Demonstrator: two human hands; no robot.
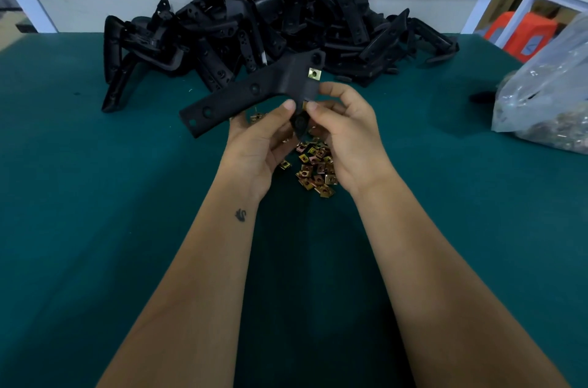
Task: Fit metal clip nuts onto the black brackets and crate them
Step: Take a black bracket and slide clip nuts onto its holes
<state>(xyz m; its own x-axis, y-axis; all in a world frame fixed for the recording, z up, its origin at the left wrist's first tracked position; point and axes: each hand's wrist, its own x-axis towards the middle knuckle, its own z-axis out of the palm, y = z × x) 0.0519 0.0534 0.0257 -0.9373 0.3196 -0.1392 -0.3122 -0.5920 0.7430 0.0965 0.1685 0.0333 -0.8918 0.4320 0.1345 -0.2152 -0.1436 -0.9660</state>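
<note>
I hold a black bracket [248, 95] above the green table, its long arm pointing left. One brass clip nut [313, 73] sits on the bracket's upper right tab. My left hand [261, 146] grips the bracket from below with the thumb on its lower tab. My right hand [346, 133] pinches a second clip nut [304, 105] against that lower tab; the nut is mostly hidden by my fingers. A loose heap of brass clip nuts [315, 168] lies on the table under my hands.
A big pile of black brackets [254, 22] lies at the back of the green table [95, 197], against the wall. A clear plastic bag of clip nuts [547, 95] sits at the right edge. Orange objects [521, 34] stand beyond the table at the right.
</note>
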